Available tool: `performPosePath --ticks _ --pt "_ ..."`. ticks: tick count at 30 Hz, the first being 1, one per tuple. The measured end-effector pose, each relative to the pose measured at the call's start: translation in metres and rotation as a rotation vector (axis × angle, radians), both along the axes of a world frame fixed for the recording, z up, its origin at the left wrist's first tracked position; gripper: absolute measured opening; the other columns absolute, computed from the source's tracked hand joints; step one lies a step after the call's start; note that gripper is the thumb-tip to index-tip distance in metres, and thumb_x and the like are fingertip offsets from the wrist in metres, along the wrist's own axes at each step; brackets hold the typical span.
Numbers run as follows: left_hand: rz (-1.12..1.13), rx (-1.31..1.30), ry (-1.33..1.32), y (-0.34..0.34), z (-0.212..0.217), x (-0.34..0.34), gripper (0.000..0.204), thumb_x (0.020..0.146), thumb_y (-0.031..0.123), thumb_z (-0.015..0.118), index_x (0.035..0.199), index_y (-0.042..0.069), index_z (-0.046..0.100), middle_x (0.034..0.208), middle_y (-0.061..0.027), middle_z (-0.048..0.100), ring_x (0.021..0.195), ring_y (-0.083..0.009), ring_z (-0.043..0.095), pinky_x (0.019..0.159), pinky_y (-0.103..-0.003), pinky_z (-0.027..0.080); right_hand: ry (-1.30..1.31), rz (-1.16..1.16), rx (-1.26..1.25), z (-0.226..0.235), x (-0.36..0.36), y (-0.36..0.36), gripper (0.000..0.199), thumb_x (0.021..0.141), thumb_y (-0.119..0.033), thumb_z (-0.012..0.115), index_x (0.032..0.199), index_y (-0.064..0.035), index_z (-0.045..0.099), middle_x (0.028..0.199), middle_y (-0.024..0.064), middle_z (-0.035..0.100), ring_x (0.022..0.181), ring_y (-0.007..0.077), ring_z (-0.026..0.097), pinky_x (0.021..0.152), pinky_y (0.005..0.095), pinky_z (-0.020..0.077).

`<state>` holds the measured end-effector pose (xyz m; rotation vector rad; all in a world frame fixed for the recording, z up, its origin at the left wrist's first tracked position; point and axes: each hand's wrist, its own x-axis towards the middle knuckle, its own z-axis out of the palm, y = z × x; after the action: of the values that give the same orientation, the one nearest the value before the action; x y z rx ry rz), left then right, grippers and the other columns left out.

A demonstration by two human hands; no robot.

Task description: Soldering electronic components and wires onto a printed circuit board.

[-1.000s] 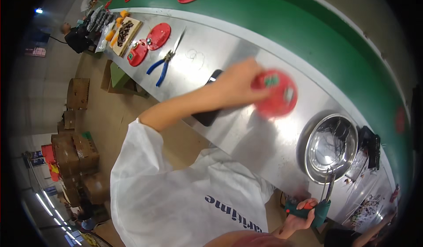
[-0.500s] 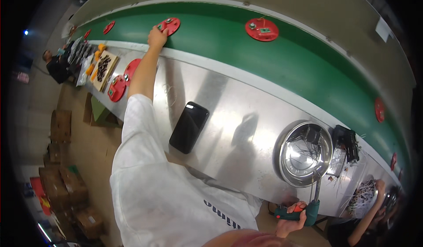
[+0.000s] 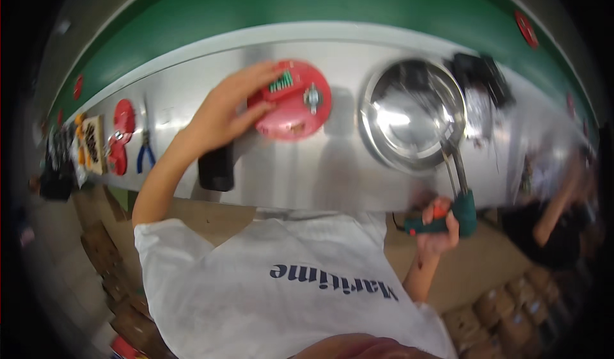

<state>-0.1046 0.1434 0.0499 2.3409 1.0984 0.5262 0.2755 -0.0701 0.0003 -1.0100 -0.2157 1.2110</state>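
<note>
**Left hand on the red disc, right hand on a green tool**

A long steel bench (image 3: 358, 180) runs before a green belt (image 3: 307, 0). On the bench sits a shiny steel bowl (image 3: 412, 112), and left of it lies a red disc (image 3: 295, 101) with a green part and a metal piece on top. The left hand (image 3: 227, 106) holds the disc by its left edge, fingers on top and thumb against the side. The right hand (image 3: 438, 228) is closed around a green tool (image 3: 457, 213) below the bowl. A black phone (image 3: 216, 166) lies beside the left forearm. Blue pliers (image 3: 145, 154) lie far to the left.
</note>
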Motion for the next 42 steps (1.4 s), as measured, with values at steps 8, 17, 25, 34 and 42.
performPosePath --ticks 8,17,25,34,42 --pt "0.042 0.14 0.044 -0.061 0.003 0.056 0.048 0.075 0.004 0.068 0.122 0.002 0.056 0.128 -0.0158 0.052 0.122 -0.036 0.046 0.099 -0.043 0.038 -0.054 0.063 0.08 -0.005 0.003 0.004 0.027 0.078 -0.019 0.054 0.093 0.0026 0.049 0.095 0.0163 0.05 0.063 0.0213 0.05 0.055 0.0292 0.0412" --pt "-0.03 0.216 -0.341 -0.131 0.002 0.171 0.02 0.068 0.003 0.069 0.087 0.002 0.064 0.087 -0.0074 0.061 0.079 -0.0268 0.056 0.068 -0.038 0.044 -0.012 0.059 0.096 -0.005 0.003 0.0 0.028 0.078 -0.021 0.055 0.092 0.0023 0.049 0.095 0.016 0.05 0.061 0.0211 0.049 0.054 0.029 0.0406" --pt "0.07 0.255 0.154 -0.052 -0.027 0.205 0.014 0.074 0.006 0.066 0.088 0.005 0.067 0.088 -0.0045 0.06 0.085 -0.0234 0.053 0.073 -0.035 0.044 0.04 0.06 0.126 -0.008 0.005 0.0 0.027 0.078 -0.021 0.054 0.091 0.0019 0.048 0.095 0.0158 0.05 0.061 0.0211 0.05 0.054 0.0293 0.0412" --pt "-0.126 0.327 0.269 -0.038 -0.026 0.216 0.011 0.064 -0.001 0.061 0.073 0.004 0.062 0.082 -0.0088 0.056 0.086 -0.0248 0.052 0.074 -0.035 0.043 0.03 0.095 0.157 -0.011 0.01 -0.002 0.026 0.079 -0.021 0.053 0.092 0.0007 0.049 0.096 0.0145 0.051 0.061 0.0198 0.05 0.055 0.0293 0.041" --pt "-0.128 0.015 -0.066 -0.085 0.005 0.194 0.015 0.079 -0.002 0.058 0.094 0.001 0.056 0.087 -0.0103 0.057 0.081 -0.0285 0.054 0.071 -0.036 0.042 -0.004 0.125 0.059 -0.003 0.003 0.003 0.022 0.083 -0.019 0.053 0.095 -0.0004 0.05 0.099 0.0138 0.052 0.065 0.0174 0.051 0.056 0.0274 0.0407"
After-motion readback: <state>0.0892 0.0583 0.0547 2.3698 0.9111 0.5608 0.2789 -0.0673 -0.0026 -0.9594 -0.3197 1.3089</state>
